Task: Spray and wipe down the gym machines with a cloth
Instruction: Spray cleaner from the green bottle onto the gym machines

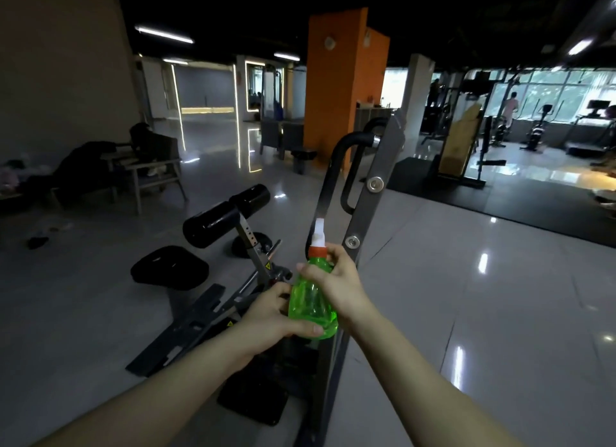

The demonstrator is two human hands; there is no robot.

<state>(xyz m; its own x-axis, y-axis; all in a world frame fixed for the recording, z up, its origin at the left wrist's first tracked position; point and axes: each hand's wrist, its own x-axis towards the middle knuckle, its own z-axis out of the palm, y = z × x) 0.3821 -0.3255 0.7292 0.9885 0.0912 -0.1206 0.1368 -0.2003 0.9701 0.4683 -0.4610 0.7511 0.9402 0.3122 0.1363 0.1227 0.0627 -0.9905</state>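
Well to the left of the fingers, a padded roller (216,221) of the bench machine is shown in the dim gym. The left hand (270,316) is curled under the base of the green spray bottle (308,300), its thumb (306,328) pressed along the bottom edge. The bottle is held upright between both hands, above the machine's frame. Just right of it, the right hand (340,283) is wrapped round the neck below the orange collar (315,251), fingers closed together. Whether the collar is being twisted cannot be told, the far fingers being hidden. The white nozzle (318,233) is raised above the fingertips, close before the grey upright (373,193). No cloth is seen. Should the top be loosened, liquid could be spilled over the knuckles and onto the glossy floor tiles (466,296) to the right, leaving a slip hazard. A spray fired with the nozzle turned wrongly could be sent past the steel altogether.
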